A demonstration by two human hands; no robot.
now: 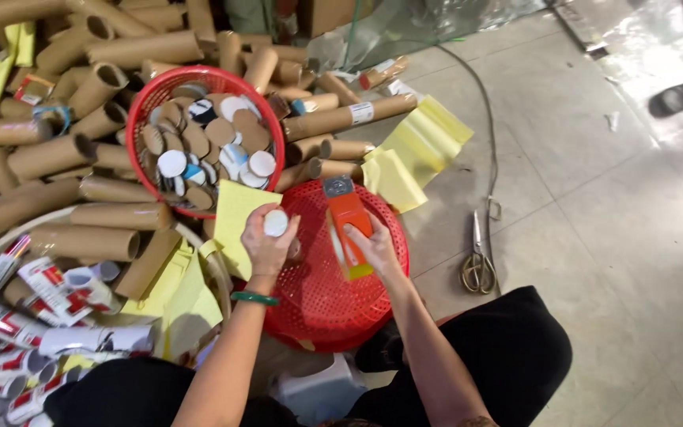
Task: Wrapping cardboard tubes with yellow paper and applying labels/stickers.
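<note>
Two hands meet at the middle of the frame over an upturned red basket. The left hand is closed around a small tube whose round white cap faces up between the fingertips; a green bangle sits on that wrist. The right hand grips the lower end of an orange box-shaped tool with a grey head, held upright and just beside the cap.

Just above and to the left, a second red basket stands open, filled with brown and white round discs. Around it, across the upper left of the frame, lies a heap of brown cardboard tubes. Yellow paper sheets lie to the right of the heap, and one more between the baskets. At the lower left are tubes wrapped in red and white labels. Right of centre, a pair of scissors rests on the tiled floor, well apart from the hands.
</note>
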